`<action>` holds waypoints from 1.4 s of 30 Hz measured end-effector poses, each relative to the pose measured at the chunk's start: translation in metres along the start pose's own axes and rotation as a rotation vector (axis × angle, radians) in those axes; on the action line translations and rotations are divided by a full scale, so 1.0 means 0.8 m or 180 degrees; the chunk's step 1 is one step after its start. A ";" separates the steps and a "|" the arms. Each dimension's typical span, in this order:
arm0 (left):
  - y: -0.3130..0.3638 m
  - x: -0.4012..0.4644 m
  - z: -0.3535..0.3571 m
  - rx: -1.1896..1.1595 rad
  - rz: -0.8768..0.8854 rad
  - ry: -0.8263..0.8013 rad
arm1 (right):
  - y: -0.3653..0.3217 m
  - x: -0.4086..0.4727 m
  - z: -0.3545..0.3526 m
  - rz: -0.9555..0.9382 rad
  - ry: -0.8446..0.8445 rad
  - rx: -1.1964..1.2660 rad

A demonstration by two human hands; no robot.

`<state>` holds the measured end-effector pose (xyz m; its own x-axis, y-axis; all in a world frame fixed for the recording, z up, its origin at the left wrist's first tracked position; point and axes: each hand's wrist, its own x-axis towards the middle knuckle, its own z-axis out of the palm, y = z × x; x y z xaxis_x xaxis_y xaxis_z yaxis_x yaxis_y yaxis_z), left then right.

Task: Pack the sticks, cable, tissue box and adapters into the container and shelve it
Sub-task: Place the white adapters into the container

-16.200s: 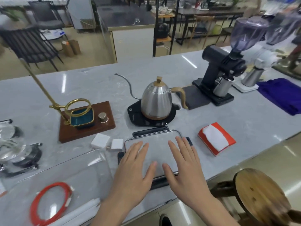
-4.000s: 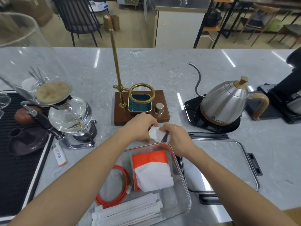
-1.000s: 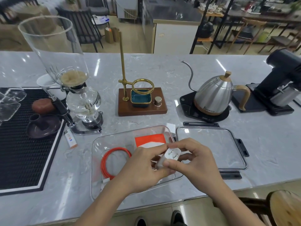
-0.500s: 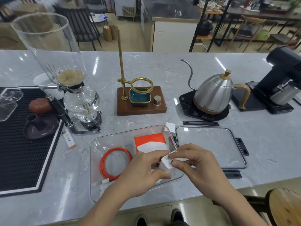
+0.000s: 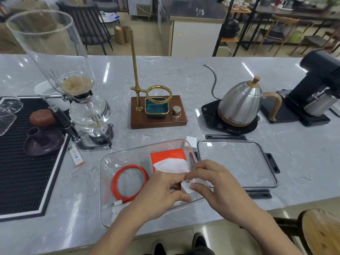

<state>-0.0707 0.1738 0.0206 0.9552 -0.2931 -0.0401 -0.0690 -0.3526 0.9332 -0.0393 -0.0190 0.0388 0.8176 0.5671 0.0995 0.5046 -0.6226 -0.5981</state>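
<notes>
Fingers [image 5: 197, 187] of both hands pinch one small white adapter [image 5: 185, 188] between them: the left hand [image 5: 158, 196] curls round its near side, the right hand [image 5: 217, 188] nips its far side with thumb and forefinger. The adapter is a smooth, rounded plastic block, held over the near right corner of the container [image 5: 106, 181], so the drop lies straight down from the fingers and a little toward the left hand. I cannot tell which way its long axis runs, since the fingers cover most of it.

Taking the container as the landmark: it is a clear, shallow, round-cornered plastic box on the grey marbled worktop [image 5: 184, 74]. Inside, on its left, a glossy orange cable [image 5: 128, 183] lies coiled flat; at its far right the tissue box [image 5: 169, 161], orange with soft white paper, lies with its long axis running away from the person. White sticks [image 5: 117, 206] show at its near edge, mostly hidden under the left forearm. Just beyond its far right corner a second white adapter [image 5: 191, 141] stands on the worktop, nearer the right hand. Touching its right side lies the clear lid [image 5: 237, 162] with black latches.

Judging from this, the held adapter goes in next, then the one outside.
</notes>
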 end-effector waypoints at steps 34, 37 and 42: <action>-0.021 -0.003 0.001 -0.0191 -0.0548 -0.0085 | 0.006 0.006 -0.005 -0.0057 -0.0638 -0.1073; -0.021 -0.001 0.003 -0.0223 -0.0550 -0.0195 | 0.006 0.008 -0.008 -0.0056 -0.0793 -0.1065; -0.027 0.002 0.004 0.0097 -0.0551 -0.0343 | 0.008 0.010 -0.007 0.0002 -0.0892 -0.0998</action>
<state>-0.0687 0.1781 -0.0009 0.9174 -0.3186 -0.2385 0.0834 -0.4321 0.8979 -0.0279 -0.0212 0.0403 0.7328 0.6644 -0.1470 0.5994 -0.7325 -0.3229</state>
